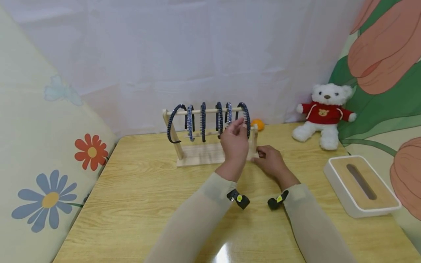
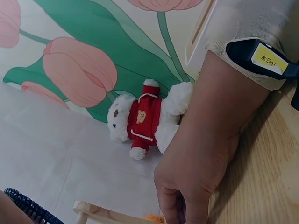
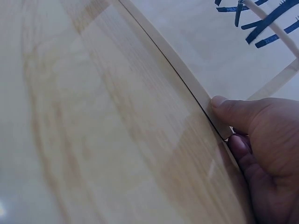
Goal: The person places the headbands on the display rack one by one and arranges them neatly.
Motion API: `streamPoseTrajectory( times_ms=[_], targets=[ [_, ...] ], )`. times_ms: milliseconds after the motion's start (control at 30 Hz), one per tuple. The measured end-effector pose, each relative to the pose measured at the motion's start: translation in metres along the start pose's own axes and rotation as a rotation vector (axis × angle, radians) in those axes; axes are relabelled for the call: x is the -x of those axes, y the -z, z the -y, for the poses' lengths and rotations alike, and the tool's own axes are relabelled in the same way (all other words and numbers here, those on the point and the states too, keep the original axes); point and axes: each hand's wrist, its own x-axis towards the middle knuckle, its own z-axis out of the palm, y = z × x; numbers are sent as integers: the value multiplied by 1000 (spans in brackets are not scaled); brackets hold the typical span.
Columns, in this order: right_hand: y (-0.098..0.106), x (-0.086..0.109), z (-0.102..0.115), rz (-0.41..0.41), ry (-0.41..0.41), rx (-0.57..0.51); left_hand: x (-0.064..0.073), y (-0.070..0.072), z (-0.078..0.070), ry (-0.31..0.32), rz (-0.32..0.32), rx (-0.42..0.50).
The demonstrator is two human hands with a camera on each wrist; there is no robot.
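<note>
A wooden headband rack (image 1: 197, 155) stands on the table with several dark blue and glittery toothed headbands (image 1: 203, 122) hung over its top bar. My left hand (image 1: 235, 142) is raised in front of the rack's right end, its fingertips pinching the rightmost headband (image 1: 248, 118). In the left wrist view, only an edge of that hand (image 2: 8, 212) shows, beside the dark headband (image 2: 28, 205). Low at the right corner, my right hand (image 1: 271, 160) grips the rack's base (image 3: 187, 84), thumb on top and fingers curled by the end.
Behind the rack's right end lies an orange ball-like thing (image 1: 258, 124). A white teddy bear (image 1: 325, 113) in a red hoodie sits at the back right. Nearer on the right is a white tissue box (image 1: 361, 186) with a wooden lid. A white cloth hangs behind the table (image 1: 131, 197).
</note>
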Motion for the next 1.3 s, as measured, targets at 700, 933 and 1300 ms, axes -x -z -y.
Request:
streamPoseTrajectory(
  times_ms=[700, 933, 1300],
  targets=[
    [1, 1, 2, -1, -1, 12, -2, -2, 4, 20, 4, 14],
    [1, 1, 2, 11, -6, 18, -2, -1, 6, 17, 19, 19],
    [0, 1, 1, 20, -25, 14, 0, 0, 5, 19, 29, 27]
  ],
)
